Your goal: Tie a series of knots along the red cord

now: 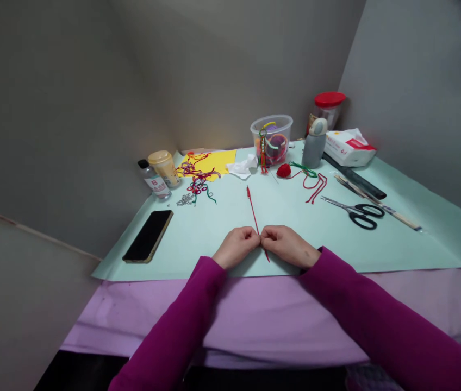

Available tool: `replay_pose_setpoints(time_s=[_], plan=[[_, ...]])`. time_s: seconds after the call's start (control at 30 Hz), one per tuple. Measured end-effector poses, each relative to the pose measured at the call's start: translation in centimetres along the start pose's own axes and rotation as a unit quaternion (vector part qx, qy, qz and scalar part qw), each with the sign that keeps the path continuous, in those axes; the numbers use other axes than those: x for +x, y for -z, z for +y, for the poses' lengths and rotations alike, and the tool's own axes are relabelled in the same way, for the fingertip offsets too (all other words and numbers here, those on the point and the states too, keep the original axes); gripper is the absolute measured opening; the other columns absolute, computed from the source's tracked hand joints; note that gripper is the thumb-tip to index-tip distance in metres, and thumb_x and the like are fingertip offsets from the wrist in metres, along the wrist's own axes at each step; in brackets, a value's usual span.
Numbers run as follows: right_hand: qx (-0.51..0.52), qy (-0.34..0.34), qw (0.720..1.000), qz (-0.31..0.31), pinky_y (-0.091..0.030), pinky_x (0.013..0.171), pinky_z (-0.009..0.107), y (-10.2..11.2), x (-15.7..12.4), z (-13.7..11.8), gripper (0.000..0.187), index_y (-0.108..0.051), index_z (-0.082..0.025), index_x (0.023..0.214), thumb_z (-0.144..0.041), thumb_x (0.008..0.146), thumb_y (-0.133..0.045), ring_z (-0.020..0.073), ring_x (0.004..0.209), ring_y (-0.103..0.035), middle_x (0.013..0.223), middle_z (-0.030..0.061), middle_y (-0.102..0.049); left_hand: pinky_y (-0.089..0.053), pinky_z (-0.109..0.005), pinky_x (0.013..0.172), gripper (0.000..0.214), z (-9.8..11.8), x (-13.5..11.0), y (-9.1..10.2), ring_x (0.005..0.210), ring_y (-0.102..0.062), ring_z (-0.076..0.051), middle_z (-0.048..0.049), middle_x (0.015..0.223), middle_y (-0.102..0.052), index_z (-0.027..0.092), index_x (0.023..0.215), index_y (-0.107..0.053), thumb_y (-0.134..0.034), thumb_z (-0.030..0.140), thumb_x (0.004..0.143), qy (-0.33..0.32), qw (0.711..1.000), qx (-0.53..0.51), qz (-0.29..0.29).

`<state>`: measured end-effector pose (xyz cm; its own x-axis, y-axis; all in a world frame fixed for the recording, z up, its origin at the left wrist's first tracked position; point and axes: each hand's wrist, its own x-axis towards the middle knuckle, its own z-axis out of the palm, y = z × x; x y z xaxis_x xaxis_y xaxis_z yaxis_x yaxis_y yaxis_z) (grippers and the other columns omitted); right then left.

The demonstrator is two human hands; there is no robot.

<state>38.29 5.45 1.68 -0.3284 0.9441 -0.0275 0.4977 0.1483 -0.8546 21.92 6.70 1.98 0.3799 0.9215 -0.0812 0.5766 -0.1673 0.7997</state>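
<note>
Clear tub [272, 127] holds colored cord [277, 149], seemingly.

Your magenta long-sleeved top [385, 320], with a bare left hand [236, 247] and a bare right hand [290, 245]

You're wearing a smooth, close-fitting knit in one solid, deep magenta shade. Both plain sleeves run the full length of your forearms, and their simple, narrow cuffs end right at your wrists, leaving both hands uncovered.

The left hand [235, 247] and right hand [288, 245] pinch inward, fingertips [254, 234] nearly touching.
</note>
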Motion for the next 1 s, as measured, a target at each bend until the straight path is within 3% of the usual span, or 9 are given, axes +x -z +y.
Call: replay_pose_setpoints(time_s=[0.2, 0.43, 0.63, 0.8, 0.9, 1.0], plan=[[-0.047, -0.033, 0.998, 0.013, -0.03, 0.05, 0.023, 1.4, -0.6, -1.2, 0.012, -0.055, -0.019, 0.061, -0.022, 0.071, -0.049, 0.0111, 0.05, -0.043, 0.052, -0.0032, -0.053, -0.027, -0.02, 0.049, 0.015, 0.0, -0.2, -0.3, 0.052, -0.035, -0.008, 0.0056, 0.054, -0.04, 0.015, 0.059, -0.05, -0.047, 0.026, 0.069, 0.03, 0.998, -0.032, 0.034], [-0.102, 0.044, 0.994, -0.013, -0.027, 0.052, 0.024, -0.1, -1.6, -2.0, 0.016, -0.05, -0.019, 0.06, -0.014, 0.074, -0.044, 0.0109, 0.052, -0.04, 0.053, -0.0033, -0.049, -0.032, -0.019, 0.053, 0.019, -0.1, -0.3, 0.1, 0.057, -0.04, -0.008, 0.0036, 0.06, -0.048, 0.014, 0.063, -0.054, -0.048, 0.029, 0.072, 0.023, 0.995, -0.097, -0.012], [-0.039, 0.004, 0.998, -0.049, -0.027, 0.046, 0.023, 0.8, -1.6, -2.1, 0.024, -0.049, -0.019, 0.053, -0.023, 0.076, -0.046, 0.0099, 0.045, -0.039, 0.046, -0.0036, -0.047, -0.035, -0.019, 0.055, 0.019, -0.5, -0.3, 0.2, 0.057, -0.044, -0.009, 0.0022, 0.06, -0.053, 0.013, 0.069, -0.058, -0.053, 0.031, 0.071, 0.035, 0.99, -0.129, -0.04], [0.05, -0.051, 0.992, 0.102, -0.032, 0.042, 0.022, 1.5, -1.1, -1.9, 0.013, -0.056, -0.019, 0.07, -0.028, 0.076, -0.049, 0.0083, 0.042, -0.042, 0.057, -0.0037, -0.054, -0.038, -0.02, 0.056, 0.016, -0.5, -0.4, 0.0, 0.059, -0.048, -0.009, 0.0009, 0.062, -0.056, 0.013, 0.067, -0.057, -0.054, 0.028, 0.072, 0.024, 0.988, -0.152, -0.032], [0.121, -0.092, 0.988, 0.037, -0.033, 0.035, 0.021, 0.5, -0.8, -1.3, 0.013, -0.056, -0.019, 0.084, -0.026, 0.074, -0.052, 0.0087, 0.035, -0.043, 0.051, -0.0061, -0.051, -0.036, -0.02, 0.055, 0.015, -0.6, -0.3, 0.0, 0.057, -0.045, -0.008, 0.0025, 0.06, -0.053, 0.014, 0.067, -0.056, -0.054, 0.028, 0.071, 0.019, 0.989, -0.147, -0.03], [0.144, -0.101, 0.984, -0.012, -0.032, 0.032, 0.019, -0.2, -0.6, -0.7, 0.012, -0.054, -0.018, 0.085, -0.021, 0.073, -0.051, 0.0089, 0.034, -0.044, 0.045, -0.0076, -0.048, -0.035, -0.02, 0.056, 0.016, -0.7, -0.3, 0.1, 0.056, -0.044, -0.008, 0.0036, 0.059, -0.051, 0.014, 0.068, -0.056, -0.052, 0.028, 0.073, 0.015, 0.99, -0.135, -0.036]])
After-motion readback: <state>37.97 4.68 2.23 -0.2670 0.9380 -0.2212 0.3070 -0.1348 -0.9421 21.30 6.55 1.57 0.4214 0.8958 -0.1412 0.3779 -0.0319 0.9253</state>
